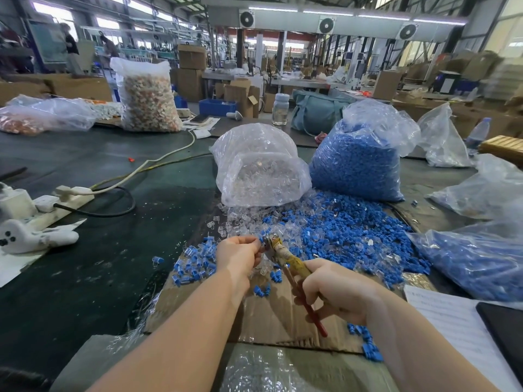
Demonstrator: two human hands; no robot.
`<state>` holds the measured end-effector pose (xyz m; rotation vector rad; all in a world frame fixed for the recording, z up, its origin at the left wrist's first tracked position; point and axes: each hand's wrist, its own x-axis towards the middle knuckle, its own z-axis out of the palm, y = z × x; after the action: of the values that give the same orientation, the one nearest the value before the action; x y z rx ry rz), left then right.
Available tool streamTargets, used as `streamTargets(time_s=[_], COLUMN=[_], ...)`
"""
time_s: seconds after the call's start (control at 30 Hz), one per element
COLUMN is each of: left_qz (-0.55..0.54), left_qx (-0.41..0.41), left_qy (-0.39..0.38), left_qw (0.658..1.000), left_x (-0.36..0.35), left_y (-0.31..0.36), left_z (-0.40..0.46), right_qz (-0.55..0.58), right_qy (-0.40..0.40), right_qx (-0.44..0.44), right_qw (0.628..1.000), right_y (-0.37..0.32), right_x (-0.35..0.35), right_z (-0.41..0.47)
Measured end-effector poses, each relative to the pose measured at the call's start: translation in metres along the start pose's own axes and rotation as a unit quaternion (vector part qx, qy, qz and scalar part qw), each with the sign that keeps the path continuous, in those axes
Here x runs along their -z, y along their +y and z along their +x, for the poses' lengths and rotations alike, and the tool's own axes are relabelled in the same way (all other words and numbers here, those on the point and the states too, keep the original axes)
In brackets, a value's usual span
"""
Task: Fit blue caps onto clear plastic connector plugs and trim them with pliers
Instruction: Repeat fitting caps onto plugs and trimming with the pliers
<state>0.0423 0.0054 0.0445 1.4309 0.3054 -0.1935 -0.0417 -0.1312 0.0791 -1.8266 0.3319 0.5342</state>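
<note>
My left hand [239, 257] pinches a small capped plug [262, 239] at the jaws of the pliers [285, 257]. My right hand [335, 290] grips the pliers' handles, one yellowed and one red, with the jaws against the plug. A loose heap of blue caps [353, 236] mixed with clear plugs [240, 219] lies just beyond my hands. Behind it stand a bag of clear plugs [260, 168] and a bag of blue caps [356, 162]. Several capped pieces [195, 264] lie on the cardboard sheet [271, 315] to the left.
A power strip [62, 200] with cables and a white tool [31, 236] lie at the left on the dark table [99, 273]. More blue-filled bags [478, 264] sit at the right, with papers [458, 329] and a dark tablet [506, 329] near the right edge.
</note>
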Motion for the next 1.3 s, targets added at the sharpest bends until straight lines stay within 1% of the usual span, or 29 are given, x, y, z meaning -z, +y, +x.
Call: streamTargets(time_s=[0.2,0.47,0.6,0.77,0.9,0.97,1.0,1.07,1.13,1.2,1.27,1.3], left_qz=[0.035,0.044,0.043,0.052,0.033,0.011,-0.006,-0.027,-0.02,-0.023,-0.008,0.016], left_qx=[-0.02,-0.017,-0.019,-0.021,-0.007,0.002,0.007,0.012,0.005,-0.007,-0.023,-0.035], left_qy=[0.005,0.013,0.018,0.017,0.015,0.022,0.029,0.056,0.089,0.113,0.136,0.147], left_qw=[0.999,0.999,0.999,0.998,0.999,1.0,1.0,0.998,0.996,0.993,0.99,0.988], left_x=[-0.001,-0.001,-0.002,-0.002,0.0,0.002,0.003,0.009,0.016,0.021,0.025,0.026], left_y=[-0.005,-0.005,-0.008,-0.012,-0.014,-0.013,-0.013,-0.014,-0.017,-0.02,-0.022,-0.023], left_z=[-0.001,-0.001,0.0,0.0,-0.001,-0.001,0.0,0.004,0.01,0.014,0.017,0.018], right_qz=[-0.031,-0.09,-0.099,-0.066,0.04,0.072,0.058,0.004,-0.078,-0.175,-0.245,-0.267], right_qy=[-0.007,0.037,0.054,0.05,0.028,0.034,0.057,0.14,0.243,0.325,0.371,0.384], right_qx=[0.011,0.022,0.035,0.029,0.027,0.049,0.063,0.092,0.116,0.087,0.031,0.006], right_qw=[0.999,0.995,0.993,0.996,0.998,0.996,0.995,0.986,0.96,0.925,0.895,0.884], right_y=[0.001,0.006,0.004,0.01,0.016,0.019,0.02,0.023,0.03,0.038,0.047,0.051], right_x=[-0.002,-0.007,-0.007,-0.007,-0.008,-0.008,-0.009,-0.007,0.0,0.012,0.023,0.027], right_z=[0.001,0.006,0.004,0.006,0.005,0.005,0.005,0.009,0.016,0.021,0.023,0.023])
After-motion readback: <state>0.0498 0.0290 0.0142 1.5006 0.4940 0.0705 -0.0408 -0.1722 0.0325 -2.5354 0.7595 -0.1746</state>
